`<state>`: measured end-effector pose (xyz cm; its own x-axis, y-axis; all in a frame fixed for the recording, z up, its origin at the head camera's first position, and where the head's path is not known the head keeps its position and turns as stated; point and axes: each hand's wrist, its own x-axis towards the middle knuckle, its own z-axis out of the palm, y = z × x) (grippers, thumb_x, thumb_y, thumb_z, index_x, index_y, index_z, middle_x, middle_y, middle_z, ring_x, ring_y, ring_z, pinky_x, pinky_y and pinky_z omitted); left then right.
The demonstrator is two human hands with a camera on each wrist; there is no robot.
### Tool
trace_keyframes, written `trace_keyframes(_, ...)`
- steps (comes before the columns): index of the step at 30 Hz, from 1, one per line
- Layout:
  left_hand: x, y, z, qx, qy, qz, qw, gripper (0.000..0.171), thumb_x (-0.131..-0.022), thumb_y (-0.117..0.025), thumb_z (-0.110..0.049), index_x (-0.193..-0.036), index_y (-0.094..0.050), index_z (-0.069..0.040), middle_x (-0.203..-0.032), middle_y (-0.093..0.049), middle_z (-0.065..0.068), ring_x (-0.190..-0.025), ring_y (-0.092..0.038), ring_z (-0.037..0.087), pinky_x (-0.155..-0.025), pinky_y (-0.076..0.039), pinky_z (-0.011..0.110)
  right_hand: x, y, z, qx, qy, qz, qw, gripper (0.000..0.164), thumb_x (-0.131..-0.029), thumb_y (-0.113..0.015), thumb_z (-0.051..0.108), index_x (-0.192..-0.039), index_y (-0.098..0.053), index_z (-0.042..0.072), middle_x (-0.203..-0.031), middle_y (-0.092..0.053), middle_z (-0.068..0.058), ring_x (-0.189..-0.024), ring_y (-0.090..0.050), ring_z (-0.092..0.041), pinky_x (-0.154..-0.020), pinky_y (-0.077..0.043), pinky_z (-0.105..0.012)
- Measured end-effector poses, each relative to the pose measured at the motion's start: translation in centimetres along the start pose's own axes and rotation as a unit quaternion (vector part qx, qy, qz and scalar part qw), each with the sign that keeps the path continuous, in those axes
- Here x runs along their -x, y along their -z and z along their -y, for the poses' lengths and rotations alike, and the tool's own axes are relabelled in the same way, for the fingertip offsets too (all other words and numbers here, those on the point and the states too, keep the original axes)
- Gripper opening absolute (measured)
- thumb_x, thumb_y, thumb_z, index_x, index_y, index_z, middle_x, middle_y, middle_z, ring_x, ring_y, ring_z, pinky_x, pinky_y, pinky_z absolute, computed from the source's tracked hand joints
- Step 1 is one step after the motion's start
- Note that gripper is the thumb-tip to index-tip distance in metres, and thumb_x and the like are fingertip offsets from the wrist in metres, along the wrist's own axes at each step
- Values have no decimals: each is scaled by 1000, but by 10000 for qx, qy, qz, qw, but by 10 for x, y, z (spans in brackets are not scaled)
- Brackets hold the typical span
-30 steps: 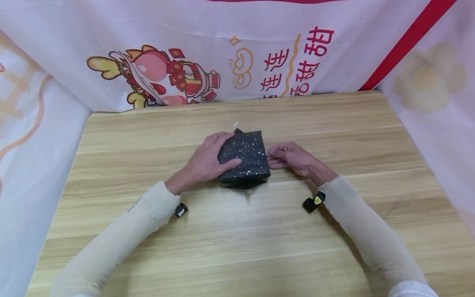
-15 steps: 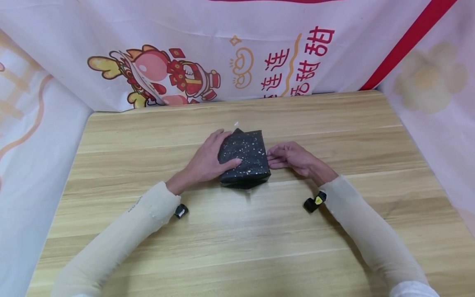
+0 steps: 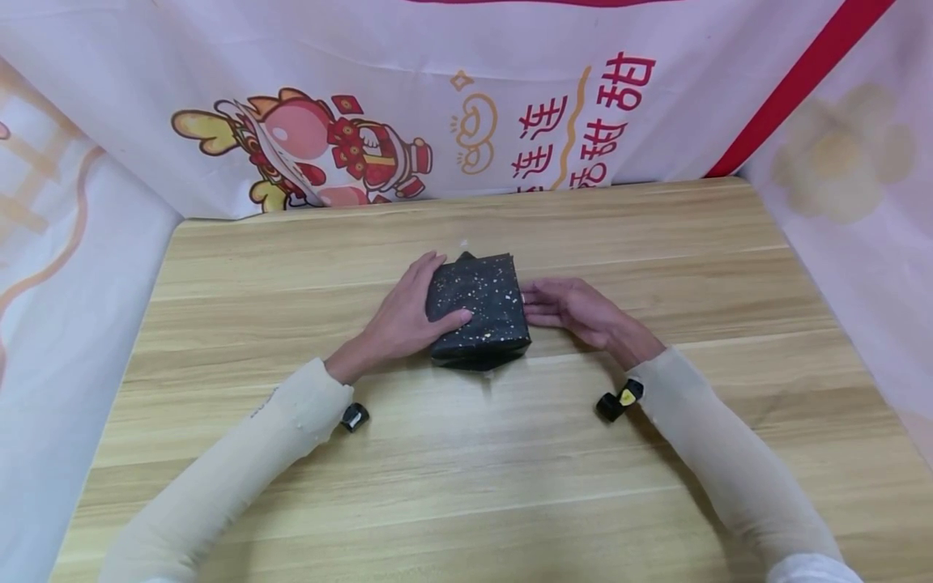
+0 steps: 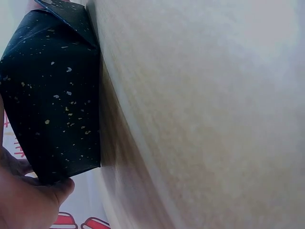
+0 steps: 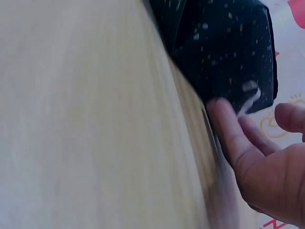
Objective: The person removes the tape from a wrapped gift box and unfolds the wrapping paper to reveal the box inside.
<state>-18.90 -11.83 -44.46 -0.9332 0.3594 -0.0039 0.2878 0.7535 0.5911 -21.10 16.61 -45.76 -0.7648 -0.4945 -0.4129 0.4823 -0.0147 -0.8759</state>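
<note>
Black, gold-and-silver-flecked wrapping covers the package in front of you, which sits past the middle of the counter, toward the far edge, between your hands. Your left hand grips its left side, thumb laid over the top, fingers along the left wall to the far corner. Your right hand is spread, its fingers nearly straight with the tips at the right wall and, in the right wrist view, the thumb clear of it. A pale strip shows on that wall by your fingertips, curled and apparently loose at one end; it may be tape, but blur hides the detail.

The step in hand looks like pressing down that side. To do it well, let your left hand take the sideways push so the package doesn't slide or turn. Press with the flat of your right fingers, stroking from the strip's fixed end to its loose one, and go lightly: paper like this probably creases easily.

The counter is pale, wood-grained and level, and the package rests directly on it. White printed cloth hangs along the far edge, with more to left and right; your elbows have room on the near side.
</note>
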Motion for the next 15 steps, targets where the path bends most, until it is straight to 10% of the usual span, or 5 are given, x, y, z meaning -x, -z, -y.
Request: trace_keyframes(15, -4, 4, -12, -978, -859, -34, 9915, 116, -62, -46, -87, -149, -9, -20, -156, -14, 4, -144, -12, 24, -120, -11, 43, 3, -23, 5, 347, 358, -270, 9984, 51, -95, -51, 22, -140, -35, 6, -139, -44, -15, -120, -52, -25, -107, -40, -42)
